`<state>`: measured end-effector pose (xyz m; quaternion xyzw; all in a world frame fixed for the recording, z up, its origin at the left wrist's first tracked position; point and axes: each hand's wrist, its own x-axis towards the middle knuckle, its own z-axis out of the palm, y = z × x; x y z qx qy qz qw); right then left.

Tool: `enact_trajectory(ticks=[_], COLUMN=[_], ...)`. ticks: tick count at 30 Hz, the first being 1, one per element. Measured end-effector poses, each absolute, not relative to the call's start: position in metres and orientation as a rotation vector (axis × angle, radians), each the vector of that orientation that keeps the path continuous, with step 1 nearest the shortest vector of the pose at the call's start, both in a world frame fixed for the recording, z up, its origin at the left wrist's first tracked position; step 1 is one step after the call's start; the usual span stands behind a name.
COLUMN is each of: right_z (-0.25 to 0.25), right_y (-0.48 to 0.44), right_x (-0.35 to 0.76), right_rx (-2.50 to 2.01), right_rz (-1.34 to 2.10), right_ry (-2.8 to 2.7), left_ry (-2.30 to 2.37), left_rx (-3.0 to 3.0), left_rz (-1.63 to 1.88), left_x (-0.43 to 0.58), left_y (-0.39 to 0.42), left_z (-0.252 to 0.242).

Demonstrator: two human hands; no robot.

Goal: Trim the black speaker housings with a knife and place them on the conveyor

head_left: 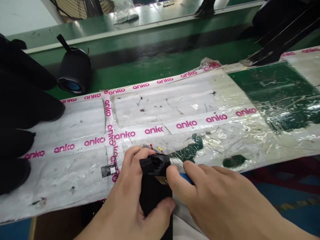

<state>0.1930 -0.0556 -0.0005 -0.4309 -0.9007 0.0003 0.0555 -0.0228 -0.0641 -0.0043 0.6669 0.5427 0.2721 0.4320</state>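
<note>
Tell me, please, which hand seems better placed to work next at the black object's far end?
Probably the right hand: it apparently holds a blue item beside that end; the left hand grips the black object.

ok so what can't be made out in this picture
- Blue object: head view, mostly covered by the right hand.
- Black case: head view, lower end cut off by bottom edge, partly under the left hand.
- Label: head view, print too small to read.
- Black cylinders: head view, cut off by left edge.
</note>
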Motion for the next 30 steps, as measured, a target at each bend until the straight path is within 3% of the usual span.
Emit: enact_trajectory(ticks=[6, 13, 17, 22, 30], right_z=[0.01, 0.036, 0.028, 0.006, -0.001], right_y=[-0.048, -0.018, -0.025, -0.048, -0.051], right_x=[0.189, 0.173, 0.182, 0.2, 0.19], right_rx=[-1.296, -1.475, -1.372, -1.22, -1.237], right_rz=[0.127, 0.682, 0.463, 0.154, 0.005], right_ry=[-2.799, -3.046, -3.074, -2.699, -2.695], left_ry=[1.373, 1.325, 1.339, 1.313, 1.314], left_rx=[1.729, 1.812, 1.737, 1.641, 1.605], left_rz=[0.704, 0.695, 0.653, 0.654, 0.665], left_x=[-0.018, -0.02, -0.024, -0.025, -0.024], left_y=[-0.065, -0.057, -0.057, -0.06, -0.061], left_z=[-0.005, -0.002, -0.006, -0.011, -0.009])
